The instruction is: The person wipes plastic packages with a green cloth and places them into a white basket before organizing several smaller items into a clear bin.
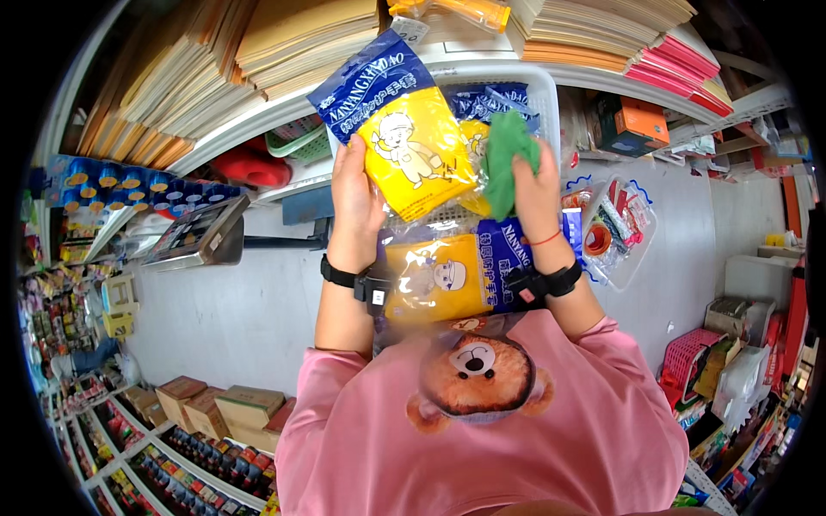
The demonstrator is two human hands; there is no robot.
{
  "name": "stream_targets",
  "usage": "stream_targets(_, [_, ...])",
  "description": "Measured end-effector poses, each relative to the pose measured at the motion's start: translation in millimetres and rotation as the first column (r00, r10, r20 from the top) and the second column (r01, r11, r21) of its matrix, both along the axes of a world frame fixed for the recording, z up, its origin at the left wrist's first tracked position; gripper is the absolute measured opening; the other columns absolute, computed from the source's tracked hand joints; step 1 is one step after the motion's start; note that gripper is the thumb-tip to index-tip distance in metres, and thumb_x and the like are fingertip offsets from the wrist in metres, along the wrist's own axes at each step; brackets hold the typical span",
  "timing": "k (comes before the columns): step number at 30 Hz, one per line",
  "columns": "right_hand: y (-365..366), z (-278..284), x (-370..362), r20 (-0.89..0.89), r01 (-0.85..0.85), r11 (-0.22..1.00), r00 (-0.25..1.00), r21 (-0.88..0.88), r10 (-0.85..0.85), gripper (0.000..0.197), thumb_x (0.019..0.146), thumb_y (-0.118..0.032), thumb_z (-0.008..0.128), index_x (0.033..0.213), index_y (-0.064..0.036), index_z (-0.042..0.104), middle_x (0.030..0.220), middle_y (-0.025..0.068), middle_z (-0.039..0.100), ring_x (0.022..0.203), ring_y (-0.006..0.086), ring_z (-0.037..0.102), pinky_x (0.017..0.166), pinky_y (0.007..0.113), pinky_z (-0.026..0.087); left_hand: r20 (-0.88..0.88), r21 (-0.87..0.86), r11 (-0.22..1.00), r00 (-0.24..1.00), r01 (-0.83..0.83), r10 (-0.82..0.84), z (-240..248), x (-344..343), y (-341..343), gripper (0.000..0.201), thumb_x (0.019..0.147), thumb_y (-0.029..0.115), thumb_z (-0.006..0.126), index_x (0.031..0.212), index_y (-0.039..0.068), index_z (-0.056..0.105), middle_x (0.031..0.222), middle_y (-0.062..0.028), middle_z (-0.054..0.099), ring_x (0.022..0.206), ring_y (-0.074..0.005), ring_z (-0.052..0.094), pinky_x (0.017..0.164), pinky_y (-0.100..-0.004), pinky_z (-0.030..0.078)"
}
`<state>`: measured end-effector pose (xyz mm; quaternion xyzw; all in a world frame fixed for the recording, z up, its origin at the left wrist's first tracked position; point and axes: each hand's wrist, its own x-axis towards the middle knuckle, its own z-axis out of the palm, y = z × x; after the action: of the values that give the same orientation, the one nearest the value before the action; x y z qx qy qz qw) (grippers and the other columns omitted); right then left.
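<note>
My left hand is closed on the lower left edge of a yellow and blue plastic packet, which has a cartoon figure on its front and is tilted up. A crumpled green cloth is gripped in my right hand, beside the packet's right edge. Behind both hands stands a white plastic basket with more blue and yellow packets in it. Close to my body, below my hands, lies another yellow and blue packet in clear wrap. Each of my wrists wears a black strap.
Stacks of brown envelopes and pink paper fill the shelf ahead. A scale is at left, near blue cans. A clear bin of small goods sits right. Cardboard boxes and a pink basket lie farther back.
</note>
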<state>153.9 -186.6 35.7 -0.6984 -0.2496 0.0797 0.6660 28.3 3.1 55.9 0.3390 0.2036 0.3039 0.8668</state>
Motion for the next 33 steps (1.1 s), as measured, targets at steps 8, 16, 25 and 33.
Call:
stream_targets(8, [-7,10,-16,-0.557,-0.426,0.829,0.615,0.361,0.558,0.050,0.093,-0.023,0.061,0.136,-0.0028,0.045,0.126,0.0075,0.058,0.115,0.0163,0.055,0.097,0.030,0.044,-0.316,0.076,0.984,0.940,0.159,-0.127,13,-6,-44,0.023,0.103,0.023,0.044,0.115,0.005,0.051,0.108,-0.0088,0.063,0.094,-0.0160,0.065,0.078,-0.0293,0.054])
stream_targets(16, [-17,10,3,-0.476,-0.416,0.896,0.763,0.157,0.438,0.043,0.087,-0.011,0.066,0.127,0.0004,0.052,0.118,0.0069,0.062,0.104,0.0135,0.060,0.089,0.028,0.048,-0.331,0.172,0.947,0.921,0.273,-0.205,17,9,-29,0.034,0.102,0.026,0.046,0.127,0.004,0.048,0.118,-0.0094,0.061,0.108,-0.0166,0.059,0.090,-0.0309,0.049])
stream_targets(25, [-31,-31,48,-0.158,-0.176,0.937,0.979,-0.303,0.132,0.032,0.089,-0.015,0.068,0.115,0.0019,0.060,0.102,0.0069,0.068,0.088,0.0121,0.063,0.078,0.026,0.050,-0.534,0.389,0.901,0.844,0.192,0.050,-33,21,6,0.056,0.092,0.022,0.061,0.136,-0.003,0.036,0.123,-0.0169,0.055,0.112,-0.0221,0.055,0.092,-0.0353,0.045])
stream_targets(33, [-34,-5,50,0.248,0.330,0.944,0.916,-0.019,-0.316,0.030,0.089,-0.021,0.069,0.110,-0.0003,0.059,0.102,0.0060,0.065,0.089,0.0135,0.060,0.079,0.028,0.049,-0.632,0.531,0.809,0.754,0.252,0.180,-37,17,12,0.042,0.083,0.018,0.073,0.112,-0.006,0.053,0.092,-0.0088,0.062,0.064,-0.0135,0.060,0.050,-0.0314,0.046])
